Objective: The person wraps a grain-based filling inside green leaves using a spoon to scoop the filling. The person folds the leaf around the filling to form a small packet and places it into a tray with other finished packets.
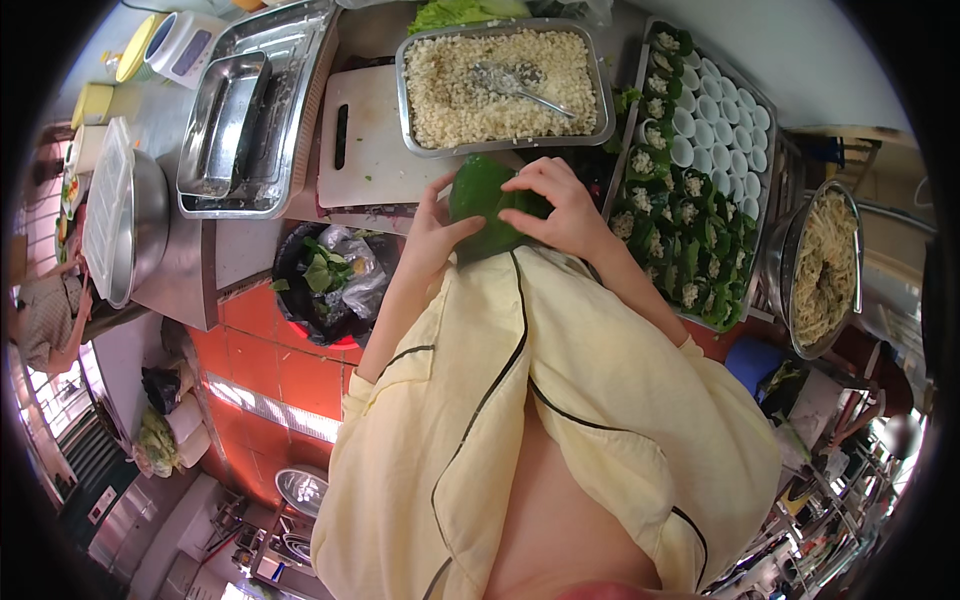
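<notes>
A glossy green leaf (480, 202) is held between my two hands, just in front of the yellow shirt. My left hand (441, 221) grips its left edge between thumb and fingers. On its right side, my right hand (551, 202) pinches it with bent fingers. Just beyond the hands stands a metal tray of white chopped food (450, 90), with a metal spoon (544, 100) lying in it. A white cutting board (367, 150) lies left of this tray. To the right, a large tray holds white cups (724, 131) and filled green leaves (675, 247).
Nested metal trays (221, 127) and a lidded steel bowl (146, 217) stand at the left. Below the counter edge is a bin with a black bag (289, 259). A bowl of shredded food (814, 285) stands far right. Another person (49, 315) is at the far left.
</notes>
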{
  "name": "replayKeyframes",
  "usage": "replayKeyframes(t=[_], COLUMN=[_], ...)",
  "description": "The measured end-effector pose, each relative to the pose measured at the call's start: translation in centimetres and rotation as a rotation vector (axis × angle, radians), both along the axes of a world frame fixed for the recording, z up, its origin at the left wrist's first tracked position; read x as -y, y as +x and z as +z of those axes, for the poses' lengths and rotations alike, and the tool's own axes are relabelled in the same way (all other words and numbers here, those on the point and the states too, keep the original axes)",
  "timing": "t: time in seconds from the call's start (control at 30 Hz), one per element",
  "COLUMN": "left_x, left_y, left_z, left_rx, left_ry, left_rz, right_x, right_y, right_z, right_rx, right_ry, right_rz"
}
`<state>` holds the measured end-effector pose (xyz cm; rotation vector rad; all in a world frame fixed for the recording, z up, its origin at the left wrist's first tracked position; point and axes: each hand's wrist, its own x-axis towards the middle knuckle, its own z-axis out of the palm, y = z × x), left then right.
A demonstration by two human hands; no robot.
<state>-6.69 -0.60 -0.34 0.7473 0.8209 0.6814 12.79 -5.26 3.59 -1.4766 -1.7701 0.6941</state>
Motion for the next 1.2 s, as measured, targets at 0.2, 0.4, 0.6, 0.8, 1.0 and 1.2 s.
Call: replayKeyframes(t=[0.2,0.4,0.6,0.8,1.0,1.2], left_x=[-0.8,0.2,1.0,1.7,1.2,1.5], left_y=[2.4,3.5,4.5,4.2,3.0,2.9], left_z=[0.1,3.4,6.9,6.3,4.0,6.1], left_rx=[0.149,-0.29,-0.374,-0.218,-0.275,-0.543], left_ry=[-0.054,0.86,1.428,1.148,0.939,1.312], left_rz=[-0.012,-0.175,-0.359,-0.257,0.017,-0.127], right_x=[0.9,2.4,3.9,4.3,4.3,4.3], right_y=[-0.3,1.2,2.5,2.9,2.6,2.6], right_z=[-0.8,-2.0,-1.6,-1.5,-1.4,-1.6], right_rx=[0.123,-0.845,-1.529,-1.697,-1.651,-1.525], right_ry=[0.081,-0.172,-0.272,-0.35,-0.35,-0.38], right_rz=[-0.038,-0.1,-0.087,-0.137,-0.22,-0.247])
